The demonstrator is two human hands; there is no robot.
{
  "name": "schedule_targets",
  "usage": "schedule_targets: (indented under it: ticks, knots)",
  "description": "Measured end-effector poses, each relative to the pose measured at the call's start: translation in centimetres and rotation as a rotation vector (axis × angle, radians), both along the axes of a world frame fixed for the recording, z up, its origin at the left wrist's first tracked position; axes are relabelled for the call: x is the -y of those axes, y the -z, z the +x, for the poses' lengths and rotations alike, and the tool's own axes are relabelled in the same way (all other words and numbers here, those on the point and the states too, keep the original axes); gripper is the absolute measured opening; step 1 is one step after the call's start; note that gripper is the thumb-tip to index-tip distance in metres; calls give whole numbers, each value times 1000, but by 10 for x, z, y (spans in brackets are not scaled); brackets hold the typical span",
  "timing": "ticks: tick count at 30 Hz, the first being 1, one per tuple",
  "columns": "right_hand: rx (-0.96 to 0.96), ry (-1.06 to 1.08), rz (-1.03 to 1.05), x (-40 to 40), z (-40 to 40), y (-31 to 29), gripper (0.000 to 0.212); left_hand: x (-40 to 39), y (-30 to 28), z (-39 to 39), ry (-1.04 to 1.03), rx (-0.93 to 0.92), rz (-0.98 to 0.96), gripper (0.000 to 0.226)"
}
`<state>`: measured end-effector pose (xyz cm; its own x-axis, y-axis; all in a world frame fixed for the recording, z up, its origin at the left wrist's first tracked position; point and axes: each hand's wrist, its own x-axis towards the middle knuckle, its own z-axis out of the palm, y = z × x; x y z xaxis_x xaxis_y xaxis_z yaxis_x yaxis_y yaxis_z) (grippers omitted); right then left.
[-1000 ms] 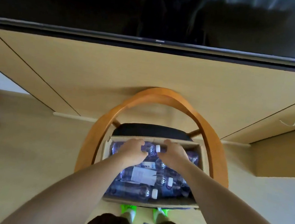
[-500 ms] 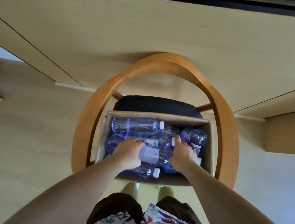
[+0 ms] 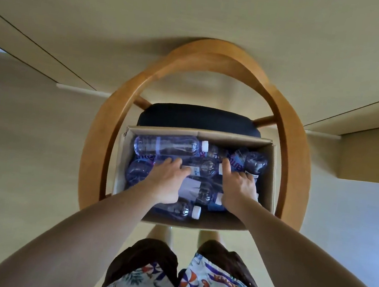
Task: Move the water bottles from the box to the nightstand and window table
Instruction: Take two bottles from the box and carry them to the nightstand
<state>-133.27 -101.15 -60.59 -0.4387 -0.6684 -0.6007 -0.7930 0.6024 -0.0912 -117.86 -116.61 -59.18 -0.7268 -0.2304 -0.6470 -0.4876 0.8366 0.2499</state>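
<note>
Two hands (image 3: 205,181) on bottles (image 3: 169,146), one cardboard box (image 3: 271,177), one chair (image 3: 103,137)

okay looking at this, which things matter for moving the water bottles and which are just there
Part of the job:
- water bottles, lying on their sides
- cardboard box holding them
- left hand and right hand, both resting on the bottles

Just there:
- wooden chair the box sits on
- wood wall panel behind the chair

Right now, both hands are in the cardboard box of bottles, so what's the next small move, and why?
Probably close each hand around one clear plastic water bottle and lift: the left hand and right hand rest on the pile in the brown cardboard box, neither visibly gripping.
</note>
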Motion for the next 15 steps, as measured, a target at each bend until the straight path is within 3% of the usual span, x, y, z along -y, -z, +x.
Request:
schedule_targets:
  ticks: [5, 10, 12, 15]
  knots:
    - [82, -24, 91, 9, -12, -8, 103, -11, -2, 7, 16, 67, 22, 87]
    - [239, 67, 270, 18, -22, -22, 131, -5, -9, -1, 6, 27, 51, 79]
    - [292, 119, 318, 18, -26, -27, 127, -5, -12, -3, 34, 12, 40, 76]
    - [420, 190, 375, 10, -32, -33, 106, -6, -17, -5, 44, 14, 32, 72]
